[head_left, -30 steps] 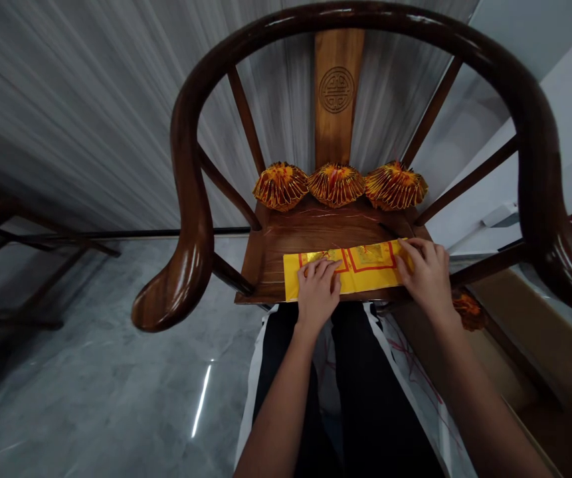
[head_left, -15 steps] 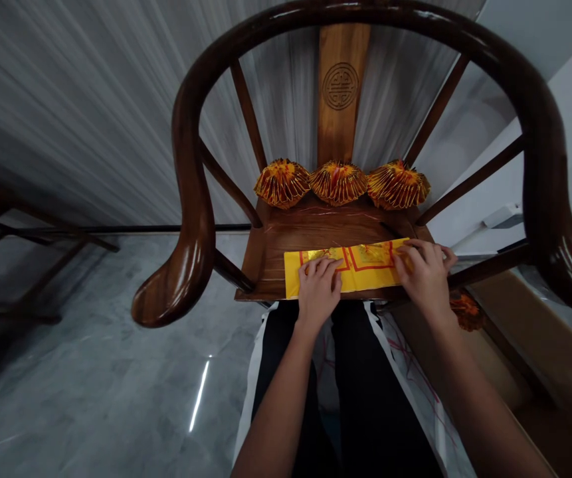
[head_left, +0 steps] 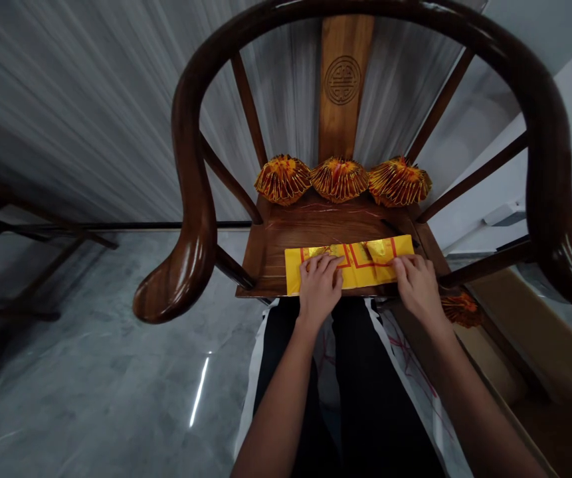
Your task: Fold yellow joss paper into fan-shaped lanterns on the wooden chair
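A strip of yellow joss paper (head_left: 365, 279) with red-printed frames and gold foil patches lies across the front of a wooden chair seat (head_left: 310, 229). My left hand (head_left: 318, 289) rests on the left part of the paper, its fingers spread and lying over the lower edge. At the right end, my right hand (head_left: 419, 289) has its thumb and curled fingers closed on the paper's edge. Behind the paper, three pleated red-and-gold paper fans (head_left: 339, 179) stand in a row along the back of the seat.
A curved dark armrest (head_left: 193, 199) surrounds the seat on both sides and the back. To the lower right is an open cardboard box (head_left: 529, 332), with another pleated paper piece (head_left: 461, 309) by its rim. Part of another wooden chair (head_left: 41, 229) stands at the left.
My right hand has shifted slightly left and its fingers have drawn in at the paper's right end. My left hand stays on the paper. The view has tilted a little.
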The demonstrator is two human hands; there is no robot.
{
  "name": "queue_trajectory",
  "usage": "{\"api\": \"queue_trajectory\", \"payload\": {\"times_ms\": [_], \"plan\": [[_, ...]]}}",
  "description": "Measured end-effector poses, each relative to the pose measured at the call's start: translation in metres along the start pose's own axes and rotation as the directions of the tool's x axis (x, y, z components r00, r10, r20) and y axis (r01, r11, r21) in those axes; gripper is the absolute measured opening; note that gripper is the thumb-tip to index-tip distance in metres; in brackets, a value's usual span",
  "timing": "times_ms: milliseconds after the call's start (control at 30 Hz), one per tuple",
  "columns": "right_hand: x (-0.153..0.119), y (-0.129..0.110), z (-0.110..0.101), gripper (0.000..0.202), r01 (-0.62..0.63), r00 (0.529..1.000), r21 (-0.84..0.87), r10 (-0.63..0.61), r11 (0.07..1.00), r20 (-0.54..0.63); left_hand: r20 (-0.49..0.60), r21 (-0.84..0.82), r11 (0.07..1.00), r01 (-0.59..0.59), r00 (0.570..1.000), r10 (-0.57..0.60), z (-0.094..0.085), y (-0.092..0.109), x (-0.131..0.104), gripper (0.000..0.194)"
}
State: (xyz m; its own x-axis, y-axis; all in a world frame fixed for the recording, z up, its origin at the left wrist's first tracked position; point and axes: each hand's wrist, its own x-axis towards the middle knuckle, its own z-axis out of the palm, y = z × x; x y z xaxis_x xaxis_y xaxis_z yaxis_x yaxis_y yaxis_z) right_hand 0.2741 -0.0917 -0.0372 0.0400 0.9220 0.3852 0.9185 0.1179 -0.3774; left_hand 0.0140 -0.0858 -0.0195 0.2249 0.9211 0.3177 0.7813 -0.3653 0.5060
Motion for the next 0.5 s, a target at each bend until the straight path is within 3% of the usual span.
{"api": "queue_trajectory", "payload": {"times_ms": [133, 233, 300, 400, 433, 500], "plan": [[0.023, 0.009, -0.005, 0.032, -0.29, 0.957, 0.255, 0.281, 0.922, 0.073, -0.004, -0.002, 1.0, 0.001, 1.0, -0.001, -0.001, 0.001, 0.0, 0.035], [0.033, -0.007, -0.024, 0.038, -0.264, 0.95, 0.469, 0.312, 0.843, -0.026, -0.018, -0.008, 1.0, 0.011, 1.0, -0.011, -0.003, 0.003, -0.001, 0.035], [0.036, -0.036, -0.039, 0.044, -0.124, 0.959, 0.509, 0.235, 0.852, -0.158, -0.027, -0.024, 1.0, 0.012, 1.0, -0.012, -0.005, 0.003, -0.002, 0.048], [0.033, -0.096, -0.049, 0.039, 0.119, 0.984, 0.474, -0.041, 0.873, -0.171, -0.025, -0.091, 0.996, -0.006, 1.0, 0.004, -0.005, 0.0, -0.002, 0.074], [0.03, -0.117, -0.047, 0.035, 0.219, 0.973, 0.475, -0.155, 0.852, -0.171, -0.038, -0.118, 0.993, -0.001, 0.999, -0.003, -0.003, -0.002, -0.003, 0.074], [0.023, -0.151, -0.033, 0.035, 0.339, 0.936, 0.515, -0.338, 0.787, -0.1, -0.092, -0.16, 0.986, 0.049, 0.994, -0.064, 0.003, -0.007, -0.004, 0.056]]}}
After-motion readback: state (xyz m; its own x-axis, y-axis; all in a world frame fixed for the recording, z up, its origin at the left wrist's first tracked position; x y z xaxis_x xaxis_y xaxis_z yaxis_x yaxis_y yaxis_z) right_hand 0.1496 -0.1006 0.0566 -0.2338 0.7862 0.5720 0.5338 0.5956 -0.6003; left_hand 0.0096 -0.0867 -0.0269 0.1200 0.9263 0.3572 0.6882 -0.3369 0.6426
